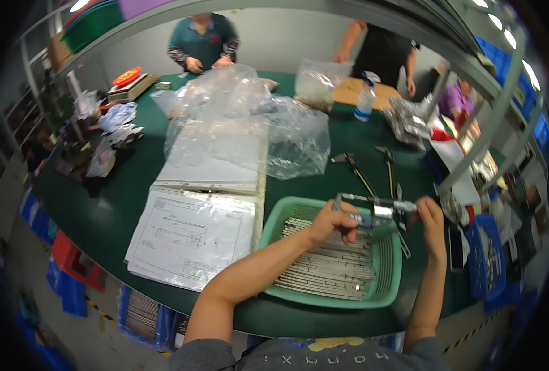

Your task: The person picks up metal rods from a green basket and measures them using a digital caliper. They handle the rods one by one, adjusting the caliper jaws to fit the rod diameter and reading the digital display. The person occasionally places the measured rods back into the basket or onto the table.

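Note:
Both of my hands are raised over the right part of a green plastic basket [390, 281] full of thin metal rods [324, 272]. My left hand [331, 224] is closed around the frame of a digital micrometer [382, 212], which lies crosswise between my hands. At its thimble end, my right hand [431, 217] has its fingers pinched together. Whether a rod sits between the measuring faces is too small to tell. Just beyond the basket lie two calipers, one caliper [362, 175] angled and another caliper [389, 167] to its right.
Left of the basket an open binder [194, 238] shows a technical drawing. Clear plastic bags [296, 139] cover its far part. A spray bottle [365, 102] stands farther back. A phone [456, 248] and a blue bin [488, 260] are at right. Two people stand across the table.

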Demonstrator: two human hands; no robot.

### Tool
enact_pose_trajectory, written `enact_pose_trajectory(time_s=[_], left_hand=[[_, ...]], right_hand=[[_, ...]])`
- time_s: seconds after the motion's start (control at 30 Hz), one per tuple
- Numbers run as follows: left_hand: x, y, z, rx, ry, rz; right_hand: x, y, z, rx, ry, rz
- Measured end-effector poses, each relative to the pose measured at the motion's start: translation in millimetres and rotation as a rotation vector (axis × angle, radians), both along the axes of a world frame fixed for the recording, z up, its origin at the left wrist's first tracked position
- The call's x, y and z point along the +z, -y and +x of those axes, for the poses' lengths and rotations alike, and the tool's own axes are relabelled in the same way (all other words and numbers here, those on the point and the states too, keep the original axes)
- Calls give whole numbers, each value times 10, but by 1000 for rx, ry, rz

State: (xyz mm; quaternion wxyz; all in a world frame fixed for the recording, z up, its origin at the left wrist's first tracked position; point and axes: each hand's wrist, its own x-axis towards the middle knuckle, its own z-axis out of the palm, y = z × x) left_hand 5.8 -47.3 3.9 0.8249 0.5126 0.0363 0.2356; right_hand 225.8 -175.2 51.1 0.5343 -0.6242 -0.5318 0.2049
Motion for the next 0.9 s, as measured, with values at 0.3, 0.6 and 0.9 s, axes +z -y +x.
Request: enact_pose_trajectory(time_s=[0.3,0.6,0.9], left_hand=[[62,50,101,17,-58,86],[-385,-39,401,254,36,115],[-135,24,208,126,-43,-126]], right_hand=[[-55,242,61,-123,-196,-6],[462,1477,-438,-165,900,-255],[1043,1738,-1136,-167,980,-229]])
